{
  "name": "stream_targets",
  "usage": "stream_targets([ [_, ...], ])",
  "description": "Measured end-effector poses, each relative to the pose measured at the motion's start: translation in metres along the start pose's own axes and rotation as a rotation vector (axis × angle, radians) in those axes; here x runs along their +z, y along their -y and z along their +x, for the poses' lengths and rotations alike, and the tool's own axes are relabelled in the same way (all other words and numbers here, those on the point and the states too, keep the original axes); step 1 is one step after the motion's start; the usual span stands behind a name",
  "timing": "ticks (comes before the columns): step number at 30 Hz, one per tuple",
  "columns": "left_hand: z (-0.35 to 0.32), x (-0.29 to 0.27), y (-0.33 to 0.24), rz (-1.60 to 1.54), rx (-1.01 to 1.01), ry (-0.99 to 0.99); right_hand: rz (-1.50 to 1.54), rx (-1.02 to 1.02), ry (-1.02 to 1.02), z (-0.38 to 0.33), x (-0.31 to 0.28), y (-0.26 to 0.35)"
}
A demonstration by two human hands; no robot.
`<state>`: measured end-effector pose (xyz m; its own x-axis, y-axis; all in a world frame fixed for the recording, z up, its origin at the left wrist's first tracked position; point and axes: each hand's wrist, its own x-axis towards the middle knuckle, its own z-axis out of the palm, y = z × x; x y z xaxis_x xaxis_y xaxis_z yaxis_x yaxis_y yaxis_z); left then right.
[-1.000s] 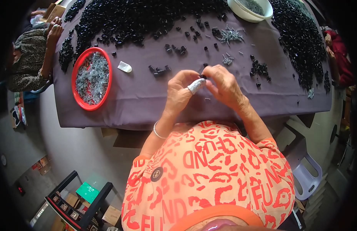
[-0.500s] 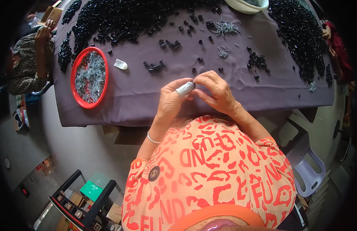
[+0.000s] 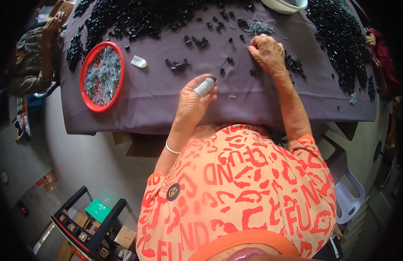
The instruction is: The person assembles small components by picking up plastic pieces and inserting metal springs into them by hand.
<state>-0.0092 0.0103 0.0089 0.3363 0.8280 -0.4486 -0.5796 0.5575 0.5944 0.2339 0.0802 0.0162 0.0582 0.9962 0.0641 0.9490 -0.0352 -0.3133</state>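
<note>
My left hand [image 3: 196, 99] hovers over the near part of the purple-grey tablecloth [image 3: 158, 95]. Its thumb wears a grey finger cot, and a small black part [image 3: 213, 79] is pinched at the fingertips. My right hand [image 3: 267, 53] reaches further out, fingers curled down on the cloth among scattered small black parts [image 3: 292, 64], just below a little clump of thin metal pieces [image 3: 258, 26]. Whether it grips one I cannot see. A bracelet circles my left wrist.
A red round tray [image 3: 86, 69] full of grey metal bits lies at the left. Big heaps of black parts [image 3: 136, 15] cover the far and right sides. A white bowl [image 3: 284, 5] stands at the back. Another person sits at the left, another at the right edge.
My hands were together in front of me, working on one piece. Now they have parted: the right hand has reached out to the scattered black parts, the left stays near.
</note>
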Motion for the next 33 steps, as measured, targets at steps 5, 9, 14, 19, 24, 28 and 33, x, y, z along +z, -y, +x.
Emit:
stream_targets([
  [5,-0.001,-0.002,-0.007,-0.174,0.043,0.086,-0.073,-0.252,-0.166,-0.001,0.003,0.013],
  [9,-0.009,-0.008,-0.010,-0.110,0.076,0.096,0.170,-0.413,-0.349,-0.017,-0.002,0.034],
  [14,-0.002,-0.013,0.008,0.000,0.084,0.077,0.517,-0.355,-0.226,-0.038,-0.002,0.032],
  [19,-0.007,-0.011,0.002,0.129,0.204,0.105,0.683,-0.334,-0.172,-0.046,-0.007,0.046],
  [24,-0.008,-0.017,-0.008,0.189,0.195,0.038,0.819,-0.313,-0.068,-0.037,-0.003,0.056],
  [28,-0.007,-0.017,-0.015,0.220,0.139,-0.029,1.021,-0.300,0.034,-0.036,0.001,0.060],
  [33,0.001,-0.006,-0.018,0.207,0.105,-0.036,1.442,-0.047,0.256,-0.047,0.006,0.060],
])
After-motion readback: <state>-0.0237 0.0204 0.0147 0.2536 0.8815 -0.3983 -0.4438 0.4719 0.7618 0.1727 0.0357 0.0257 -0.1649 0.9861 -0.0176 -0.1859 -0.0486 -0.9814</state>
